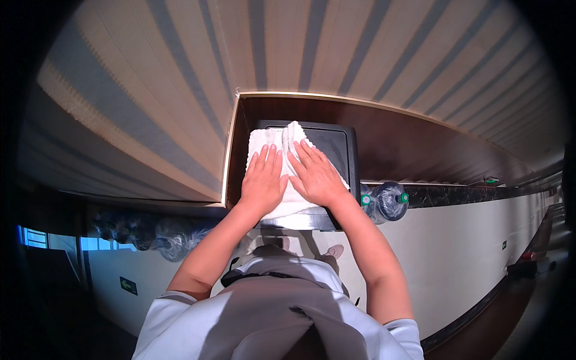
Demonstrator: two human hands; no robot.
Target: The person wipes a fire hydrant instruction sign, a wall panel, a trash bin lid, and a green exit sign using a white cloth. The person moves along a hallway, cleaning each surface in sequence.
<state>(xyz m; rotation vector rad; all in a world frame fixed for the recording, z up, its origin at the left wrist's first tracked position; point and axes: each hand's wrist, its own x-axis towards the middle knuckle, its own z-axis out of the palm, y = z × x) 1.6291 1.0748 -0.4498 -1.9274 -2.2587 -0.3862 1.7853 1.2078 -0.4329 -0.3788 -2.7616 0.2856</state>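
A white cloth (294, 204) lies spread over the top of a black appliance or cabinet (335, 144) standing against the wall. My left hand (264, 182) rests flat on the left part of the cloth, palm down, its fingers pointing away from me. On the right part of the cloth lies my right hand (317, 173), also palm down, with its fingers slanting towards the raised fold. Neither hand is closed around the cloth. The cloth has a ridge between the fingertips of both hands, and its upper point reaches towards the back edge of the black top.
Large clear plastic water bottles with green caps (391, 202) stand just right of the black top. Several more wrapped bottles (173, 238) stand at the left. Brown panelling (391, 144) and striped wallpaper (360, 49) rise behind. Pale floor (441, 243) runs off to the right.
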